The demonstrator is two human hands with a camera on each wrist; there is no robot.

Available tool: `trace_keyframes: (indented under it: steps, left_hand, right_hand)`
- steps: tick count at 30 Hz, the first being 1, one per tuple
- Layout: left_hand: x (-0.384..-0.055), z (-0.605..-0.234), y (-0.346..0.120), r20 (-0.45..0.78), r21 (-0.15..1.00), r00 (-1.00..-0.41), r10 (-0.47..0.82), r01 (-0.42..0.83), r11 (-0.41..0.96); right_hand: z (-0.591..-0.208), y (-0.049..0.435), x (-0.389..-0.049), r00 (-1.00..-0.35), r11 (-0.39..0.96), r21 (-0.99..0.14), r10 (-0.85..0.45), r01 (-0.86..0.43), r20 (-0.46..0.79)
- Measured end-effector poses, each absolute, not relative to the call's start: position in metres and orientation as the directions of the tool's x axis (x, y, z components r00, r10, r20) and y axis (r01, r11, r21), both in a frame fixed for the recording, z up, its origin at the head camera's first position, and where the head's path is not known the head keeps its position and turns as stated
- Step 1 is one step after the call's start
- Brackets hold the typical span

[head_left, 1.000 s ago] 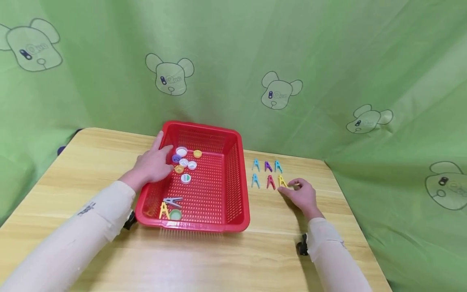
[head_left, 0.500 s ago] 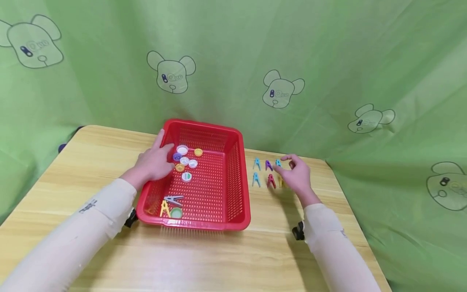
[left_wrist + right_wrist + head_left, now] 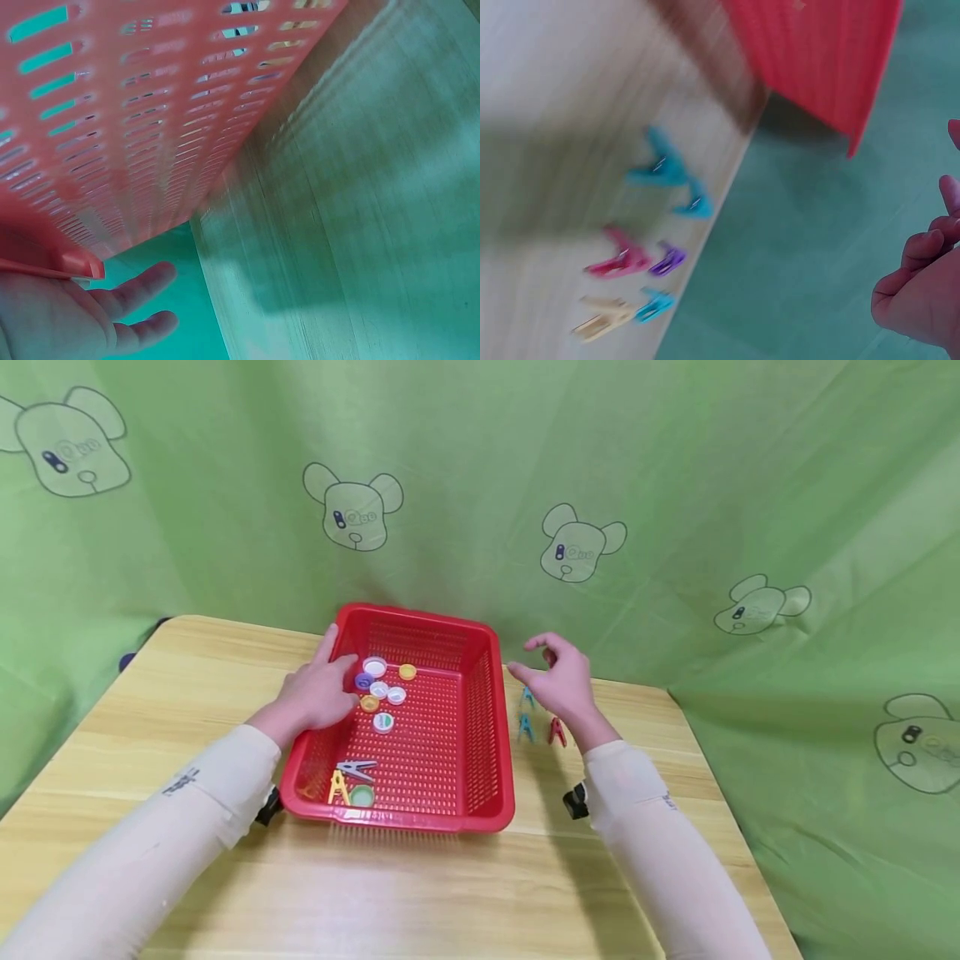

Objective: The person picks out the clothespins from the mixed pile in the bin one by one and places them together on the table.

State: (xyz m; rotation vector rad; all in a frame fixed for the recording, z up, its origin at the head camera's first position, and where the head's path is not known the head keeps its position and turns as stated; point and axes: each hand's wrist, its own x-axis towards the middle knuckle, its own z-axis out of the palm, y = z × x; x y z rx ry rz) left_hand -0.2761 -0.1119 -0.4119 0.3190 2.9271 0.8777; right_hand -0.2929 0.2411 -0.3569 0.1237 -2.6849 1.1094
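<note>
My left hand (image 3: 318,693) grips the left rim of the red plastic basket (image 3: 498,822), with some fingers inside and others outside. In the left wrist view, two fingers (image 3: 142,289) extend past the basket's rim. My right hand (image 3: 562,681) is raised just right of the basket, its thumb and index finger curved apart with nothing between them. Below it on the table lie a red clothespin (image 3: 557,732) and blue clothespins (image 3: 526,727). The right wrist view also shows a purple clothespin (image 3: 667,259) and a yellowish clothespin (image 3: 604,316).
Inside the basket are several bottle caps, among them a yellow cap (image 3: 407,672) and a green cap (image 3: 362,796). A grey clothespin (image 3: 356,769) and a yellow clothespin (image 3: 338,787) lie there too. Green printed cloth (image 3: 465,485) hangs behind the wooden table (image 3: 390,893).
My right hand has lifted away from the yellow clothespin and moved left and farther back, over the clothespins towards the basket. The left hand stays on the basket's rim.
</note>
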Motion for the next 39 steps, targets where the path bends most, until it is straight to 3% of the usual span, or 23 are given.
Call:
trace_keyframes:
  steps: [20,30,39]
  left_hand:
    - [-0.277,-0.412,-0.111,-0.006,0.561,-0.977,0.213,0.173,0.809]
    - [-0.279,-0.415,-0.115,-0.009,0.565,-0.977,0.215,0.172,0.807]
    - [-0.281,-0.414,-0.115,0.001,0.532,-0.974,0.225,0.191,0.825]
  right_hand:
    - [-0.336,0.129,-0.297,-0.949,0.719,-0.619,-0.234,-0.315,0.211]
    - [-0.356,0.104,-0.29,-0.928,0.658,-0.671,-0.348,-0.342,0.131]
    - [-0.385,0.091,-0.287,-0.842,0.594,-0.698,-0.538,-0.4,0.025]
